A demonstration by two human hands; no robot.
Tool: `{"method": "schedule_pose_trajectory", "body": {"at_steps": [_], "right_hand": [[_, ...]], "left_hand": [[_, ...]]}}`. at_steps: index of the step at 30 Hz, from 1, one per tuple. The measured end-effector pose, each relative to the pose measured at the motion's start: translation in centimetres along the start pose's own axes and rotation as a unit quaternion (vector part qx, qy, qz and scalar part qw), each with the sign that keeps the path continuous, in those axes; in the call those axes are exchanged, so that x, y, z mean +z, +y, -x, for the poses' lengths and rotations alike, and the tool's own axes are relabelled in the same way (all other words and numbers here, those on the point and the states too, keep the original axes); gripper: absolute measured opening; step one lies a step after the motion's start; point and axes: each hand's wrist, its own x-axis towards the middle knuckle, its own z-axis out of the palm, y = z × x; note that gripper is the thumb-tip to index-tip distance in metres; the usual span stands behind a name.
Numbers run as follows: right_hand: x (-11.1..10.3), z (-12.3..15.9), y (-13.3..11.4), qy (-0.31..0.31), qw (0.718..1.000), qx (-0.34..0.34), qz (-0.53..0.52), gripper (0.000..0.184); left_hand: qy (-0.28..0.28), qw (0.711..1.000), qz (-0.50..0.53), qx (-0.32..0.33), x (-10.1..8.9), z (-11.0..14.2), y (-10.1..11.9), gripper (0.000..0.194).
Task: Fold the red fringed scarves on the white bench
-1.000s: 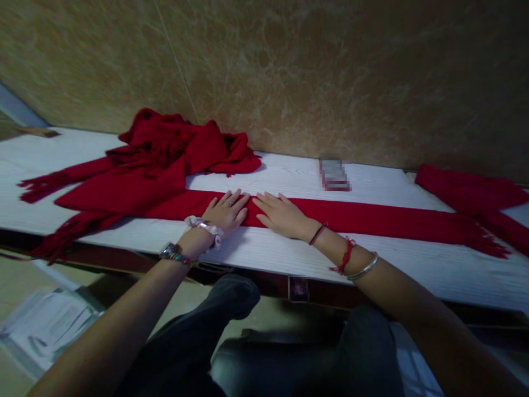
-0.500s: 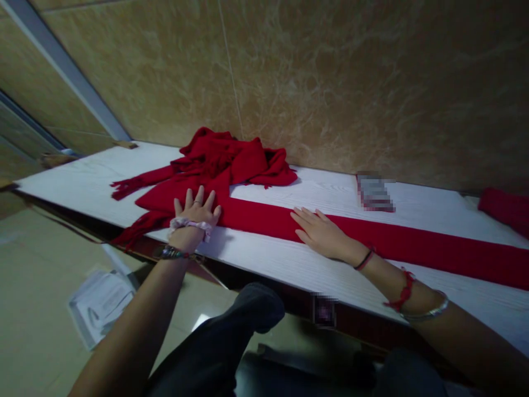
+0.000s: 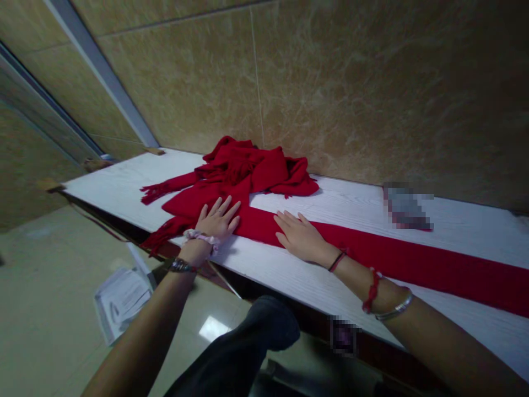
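Observation:
A long red scarf [image 3: 372,248] lies flat as a band along the white table, running off the right edge of the view. My left hand [image 3: 219,220] rests on it with fingers spread, close to the bunched end. My right hand [image 3: 301,237] lies flat on the same band, a short way to the right, fingers stretched out. Behind my left hand a crumpled heap of red scarves [image 3: 256,168] with fringed ends sits against the wall. Where the band meets the heap, I cannot tell which layers belong to which scarf.
The white table [image 3: 264,267] runs along a tan marbled wall [image 3: 351,99]. A blurred flat packet [image 3: 407,208] lies at the back right. On the floor at the left stands a pale tray with papers [image 3: 124,300]. My leg [image 3: 248,336] is close to the table's front edge.
The view has turned left, showing more of the table's left end. My left hand slid left along the scarf, away from my right hand, then came partway back toward it.

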Motion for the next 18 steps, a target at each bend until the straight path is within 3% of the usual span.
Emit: {"method": "schedule_pose_trajectory", "body": {"at_steps": [5, 8, 11, 14, 16, 18], "right_hand": [[0.0, 0.5, 0.0, 0.012, 1.0, -0.011, 0.008, 0.051], [-0.1, 0.6, -0.1, 0.017, 1.0, -0.014, 0.013, 0.05], [-0.5, 0.2, -0.4, 0.01, 1.0, -0.011, 0.012, 0.049], [-0.7, -1.3, -1.3, 0.025, 0.999, -0.02, 0.002, 0.05], [-0.5, -2.6, -2.0, 0.038, 0.999, -0.036, -0.006, 0.051], [0.0, -3.4, -2.7, 0.031, 0.998, -0.049, -0.011, 0.051]], "left_hand": [[-0.055, 0.994, 0.045, -0.084, 0.3, -1.7, -7.7, 0.052], [-0.079, 0.985, 0.049, -0.144, -0.2, -2.1, -10.5, 0.054], [-0.033, 0.988, 0.024, -0.147, -1.4, -2.1, -9.8, 0.055], [0.019, 0.997, 0.024, -0.075, -2.0, -2.3, -7.0, 0.052], [0.017, 0.999, 0.032, -0.009, -1.6, -2.8, -5.7, 0.051], [-0.005, 0.999, 0.046, 0.003, -0.6, -3.5, -6.0, 0.051]]}}
